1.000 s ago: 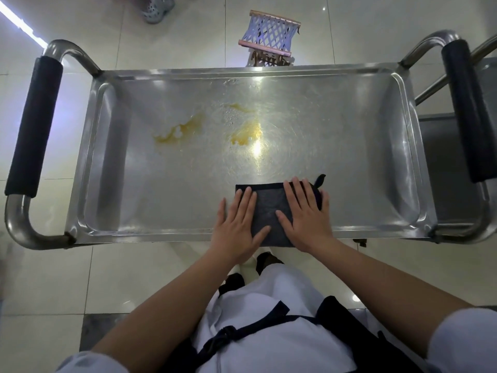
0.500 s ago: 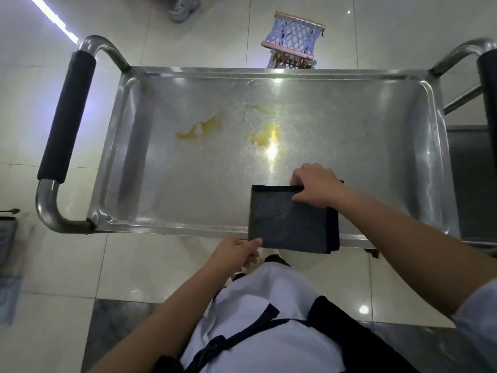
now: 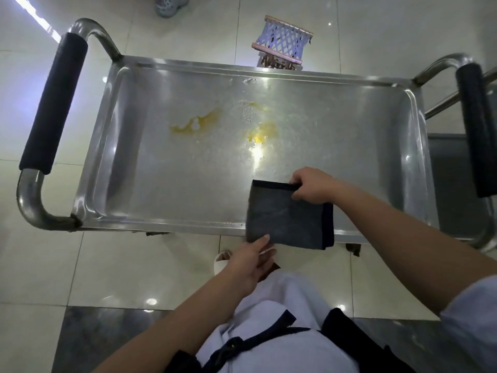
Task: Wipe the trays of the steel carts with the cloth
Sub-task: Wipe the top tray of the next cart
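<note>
The steel cart's top tray [image 3: 161, 200] fills the middle of the view, with two yellow spills [image 3: 197, 123] [image 3: 259, 133] near its centre. A folded dark grey cloth [image 3: 285, 216] lies over the tray's near rim, at the right of centre. My right hand [image 3: 313, 185] pinches the cloth's far right corner. My left hand [image 3: 248, 261] holds the cloth's near left corner, thumb on top, below the tray's edge.
Black padded handles [image 3: 52, 103] [image 3: 477, 130] stand at both ends of the cart. A second steel cart [image 3: 451, 184] adjoins on the right. A small woven stool [image 3: 282, 43] stands on the tiled floor beyond the tray. Someone's shoe [image 3: 169, 4] shows at the top.
Both hands lay flat on the cloth a second ago. Now the right hand pinches its far corner and the left holds its near corner. The view has shifted left.
</note>
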